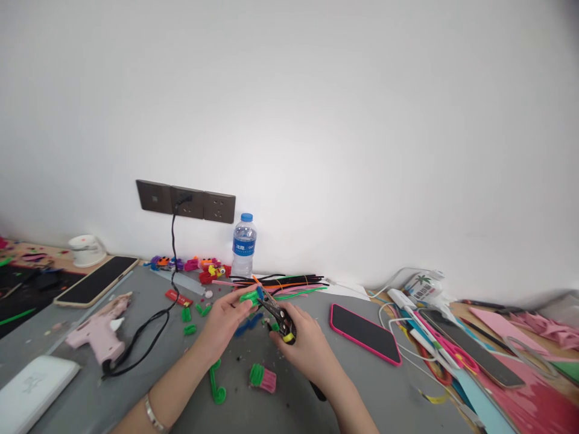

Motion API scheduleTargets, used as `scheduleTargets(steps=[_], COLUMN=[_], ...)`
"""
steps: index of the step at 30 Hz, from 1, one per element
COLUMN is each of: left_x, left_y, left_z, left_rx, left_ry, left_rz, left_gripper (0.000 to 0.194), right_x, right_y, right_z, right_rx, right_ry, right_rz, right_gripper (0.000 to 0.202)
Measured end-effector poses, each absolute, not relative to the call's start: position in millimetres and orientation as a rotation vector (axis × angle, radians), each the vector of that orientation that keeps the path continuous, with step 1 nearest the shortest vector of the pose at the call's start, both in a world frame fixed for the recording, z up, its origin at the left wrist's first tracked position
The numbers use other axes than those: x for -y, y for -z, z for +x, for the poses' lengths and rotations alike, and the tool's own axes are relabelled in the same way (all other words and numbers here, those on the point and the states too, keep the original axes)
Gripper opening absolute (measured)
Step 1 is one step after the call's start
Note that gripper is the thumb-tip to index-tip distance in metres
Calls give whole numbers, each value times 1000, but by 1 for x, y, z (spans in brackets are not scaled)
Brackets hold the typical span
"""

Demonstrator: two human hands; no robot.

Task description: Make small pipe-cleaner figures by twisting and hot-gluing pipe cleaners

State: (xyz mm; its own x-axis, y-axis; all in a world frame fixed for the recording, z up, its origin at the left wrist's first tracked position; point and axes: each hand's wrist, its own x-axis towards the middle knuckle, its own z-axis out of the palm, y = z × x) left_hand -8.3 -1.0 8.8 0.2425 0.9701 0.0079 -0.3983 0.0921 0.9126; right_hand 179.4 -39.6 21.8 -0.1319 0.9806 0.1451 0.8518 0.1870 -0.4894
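Near the middle of the grey mat, my left hand (226,319) pinches a small green and blue fuzzy piece (249,296). My right hand (301,337) is wrapped round black-handled pliers (280,316), whose jaws are at the blue end of that piece. Whether the jaws grip it is too small to tell. Below the hands lie a green and pink fuzzy piece (263,378) and a green curled stem (217,386). Several short green pieces (190,329) lie left of my left hand, and a bundle of coloured pipe cleaners (289,282) is behind the pliers.
A pink glue gun (100,330) and its black cord (154,316) lie on the left, with a white box (36,392) in front. A water bottle (244,244) stands by the wall. On the right are a pink-edged phone (365,334), cables and scissors (456,355).
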Motion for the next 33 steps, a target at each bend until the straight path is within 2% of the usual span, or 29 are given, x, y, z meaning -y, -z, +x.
scheduleTargets(steps=[33], left_x=[2], left_y=[-9], left_z=[-3], left_rx=[-650], left_ry=[-1178], left_rz=[719], left_gripper=[37], right_x=[38], right_y=[-18], right_z=[180], right_rx=[2006], right_ry=[-410], right_rz=[-1703], right_gripper=[38])
